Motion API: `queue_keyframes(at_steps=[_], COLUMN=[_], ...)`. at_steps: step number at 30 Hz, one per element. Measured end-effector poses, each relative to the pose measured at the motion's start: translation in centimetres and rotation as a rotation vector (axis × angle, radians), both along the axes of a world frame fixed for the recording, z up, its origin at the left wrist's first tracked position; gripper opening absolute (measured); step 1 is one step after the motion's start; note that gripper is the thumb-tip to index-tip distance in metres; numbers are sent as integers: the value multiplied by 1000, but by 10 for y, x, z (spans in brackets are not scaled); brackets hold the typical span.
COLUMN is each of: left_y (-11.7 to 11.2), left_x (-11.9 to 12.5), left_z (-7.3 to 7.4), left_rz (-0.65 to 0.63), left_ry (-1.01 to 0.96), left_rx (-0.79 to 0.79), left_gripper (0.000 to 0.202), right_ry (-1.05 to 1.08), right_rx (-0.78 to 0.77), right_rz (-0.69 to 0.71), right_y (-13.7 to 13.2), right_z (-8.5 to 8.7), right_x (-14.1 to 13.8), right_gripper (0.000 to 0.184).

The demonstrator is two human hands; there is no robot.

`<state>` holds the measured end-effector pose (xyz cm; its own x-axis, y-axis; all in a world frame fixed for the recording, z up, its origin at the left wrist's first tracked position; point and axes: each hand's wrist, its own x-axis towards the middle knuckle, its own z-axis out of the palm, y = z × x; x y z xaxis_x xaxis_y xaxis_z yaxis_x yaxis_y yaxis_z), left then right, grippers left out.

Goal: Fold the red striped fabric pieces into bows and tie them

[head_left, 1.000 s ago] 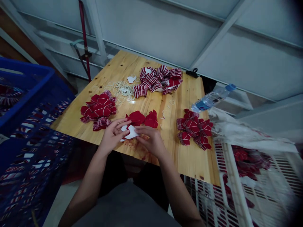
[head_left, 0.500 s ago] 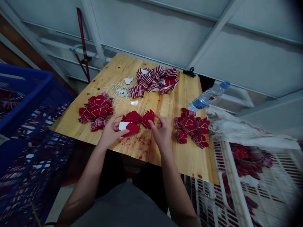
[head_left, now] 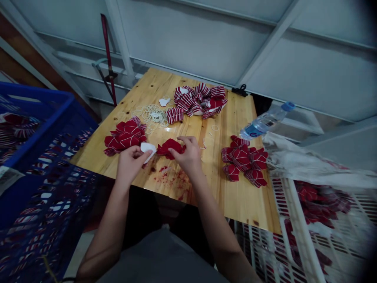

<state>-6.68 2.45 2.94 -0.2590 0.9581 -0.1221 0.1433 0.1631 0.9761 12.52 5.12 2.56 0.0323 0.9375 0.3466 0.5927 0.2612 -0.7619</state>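
My left hand (head_left: 128,164) pinches a small cut fabric piece, white side up (head_left: 148,148), between thumb and fingers, just above the wooden table (head_left: 173,192). My right hand (head_left: 188,156) is closed on a stack of red fabric pieces (head_left: 168,148) in front of it; its fingertips are partly hidden. Beside my left hand lies a heap of red fabric bundles with white lines (head_left: 126,135). Several similar tied red bundles (head_left: 243,159) lie to the right of my right hand. Pale rubber bands (head_left: 155,116) are heaped beyond my hands.
Striped red-and-white fabric bundles (head_left: 200,101) lie at the back of the table. A plastic water bottle (head_left: 265,121) lies near its right edge. On the left stands a blue crate (head_left: 59,114), on the right a white rack (head_left: 300,228) with red fabric. Red lint covers the front.
My left hand has drawn the white piece up and left, apart from the red pieces. My right hand has moved left over the red pieces. The view has shifted slightly.
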Motion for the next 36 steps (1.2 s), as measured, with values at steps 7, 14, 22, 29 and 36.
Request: queue_keyframes(at_steps=[7,14,22,29,36], left_y=[-5,28,47,44,51], left_x=[34,31,35,39,31], left_z=[11,-9,-24,-17,-25], left_rz=[-497,-276,-501,-533,-597], left_ry=[86,604,902,969,707], left_rx=[80,345,89,65,164], left_gripper=[33,41,38,36,33], right_ry=[136,442,-131,-555,-883], right_rx=[-80,-288,62,-131,-707], right_rz=[320,-165,-281,679,955], right_y=[-43,-5,-7,49,100], right_z=[7,-21,-14,33,33], right_x=[17,62,56,18,-5], right_gripper=[20,38,52,70,31])
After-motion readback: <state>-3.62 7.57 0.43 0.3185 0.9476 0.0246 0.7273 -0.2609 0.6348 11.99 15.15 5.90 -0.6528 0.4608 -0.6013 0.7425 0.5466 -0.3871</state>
